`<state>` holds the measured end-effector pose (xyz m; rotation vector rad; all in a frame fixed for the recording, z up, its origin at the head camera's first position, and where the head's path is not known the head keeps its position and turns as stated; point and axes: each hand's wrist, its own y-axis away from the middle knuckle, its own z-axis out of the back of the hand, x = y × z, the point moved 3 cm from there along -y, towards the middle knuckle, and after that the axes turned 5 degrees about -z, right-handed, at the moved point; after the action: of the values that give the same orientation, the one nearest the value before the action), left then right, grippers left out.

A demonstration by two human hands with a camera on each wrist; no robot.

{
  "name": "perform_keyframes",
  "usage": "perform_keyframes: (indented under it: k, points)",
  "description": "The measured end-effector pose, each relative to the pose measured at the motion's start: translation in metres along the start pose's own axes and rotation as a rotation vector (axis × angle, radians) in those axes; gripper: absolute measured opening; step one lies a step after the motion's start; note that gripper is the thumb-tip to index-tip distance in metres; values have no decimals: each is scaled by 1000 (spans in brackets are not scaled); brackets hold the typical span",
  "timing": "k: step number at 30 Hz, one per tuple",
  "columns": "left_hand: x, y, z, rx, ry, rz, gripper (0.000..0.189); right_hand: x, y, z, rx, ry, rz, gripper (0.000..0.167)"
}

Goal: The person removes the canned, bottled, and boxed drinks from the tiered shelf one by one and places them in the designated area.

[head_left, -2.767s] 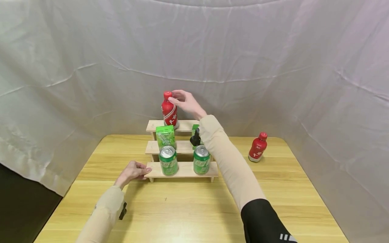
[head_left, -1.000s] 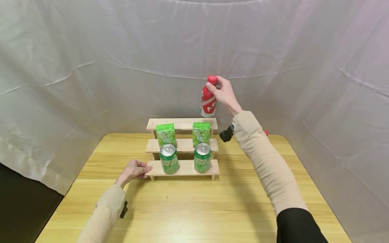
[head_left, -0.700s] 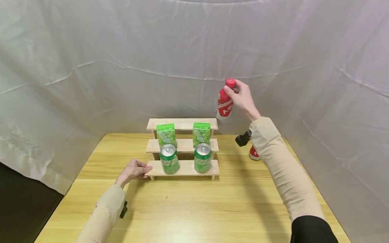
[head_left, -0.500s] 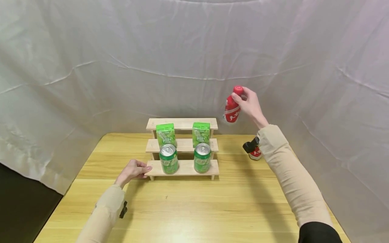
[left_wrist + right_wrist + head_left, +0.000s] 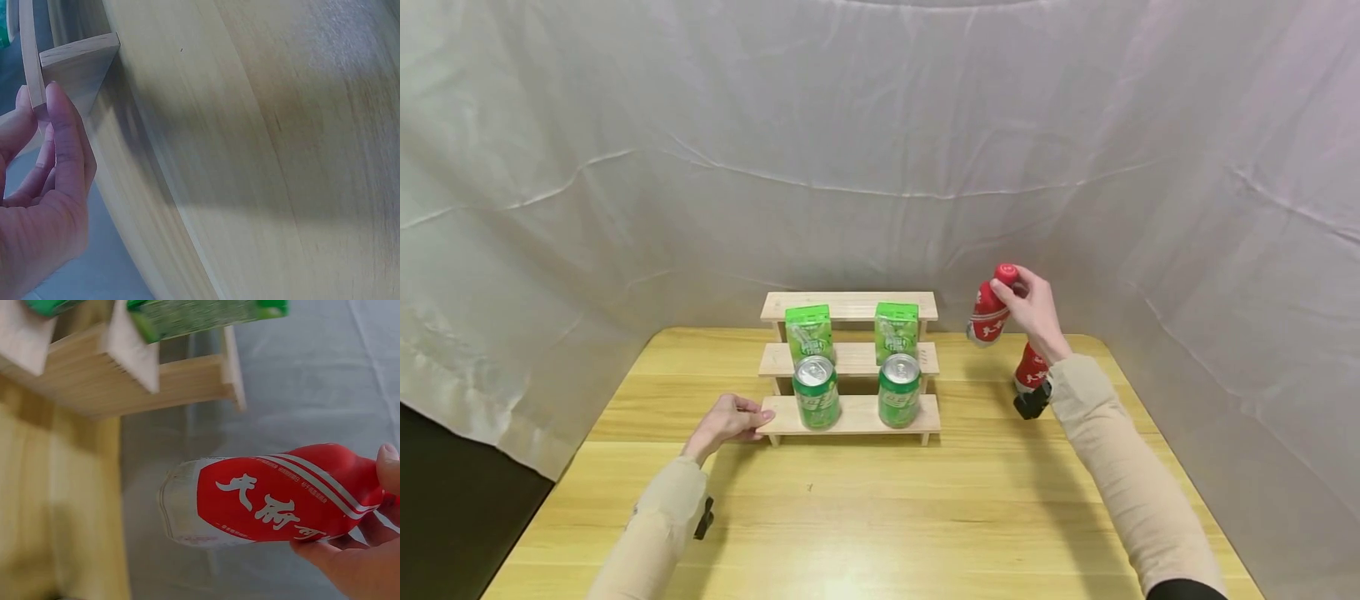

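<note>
Far L: L hand (image 5: 730,419), thumb & fingers pinching the L end of the lowest board of a stepped shelf (image 5: 857,423), pale bare wood, three flat planks on short legs. Lowest step: L can (image 5: 817,402) and R can (image 5: 899,398), cylindrical, green w/ silvery metal tops, set apart. Middle step, behind: L carton (image 5: 809,329) and R carton (image 5: 897,327), boxy, bright green, printed. R of shelf: red bottle (image 5: 987,312), rounded shoulder, smooth wrap w/ white stripes & lettering, pale base; tilted, in the air, apart from shelf. R hand (image 5: 1036,312) grasps it round the neck, nr the cap. Far R: second bottle (image 5: 1028,367), also red, on the table (image 5: 850,525) (yellowish wood grain), partly hidden by wrist cam (image 5: 1033,403). Bkgd: grey cloth (image 5: 850,125), creased, w/ slight sheen.
</note>
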<state>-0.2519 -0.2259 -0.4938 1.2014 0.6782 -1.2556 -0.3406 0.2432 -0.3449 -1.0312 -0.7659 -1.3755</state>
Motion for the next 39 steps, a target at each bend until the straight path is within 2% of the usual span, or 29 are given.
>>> perform_keyframes:
  k: [10, 19, 26, 30, 35, 39]
  points:
    - [-1, 0, 0, -4, -5, 1, 51, -53, 6, -6, -2, -19, -65, 51]
    - [-1, 1, 1, -12, -23, -1, 52, -85, 10, -14, 0, 18, -121, 53]
    - [-2, 1, 1, -16, -31, 1, 54, -98, 12, -19, 22, 45, -132, 54]
    - [-2, 2, 1, -18, -33, 6, 54, -103, 11, -23, 24, 17, -146, 53]
    - [-1, 0, 1, -15, -31, 5, 54, -105, 11, -25, 23, -20, -151, 52]
    - [0, 0, 2, -14, -29, 2, 53, -104, 11, -27, 23, -6, -152, 51]
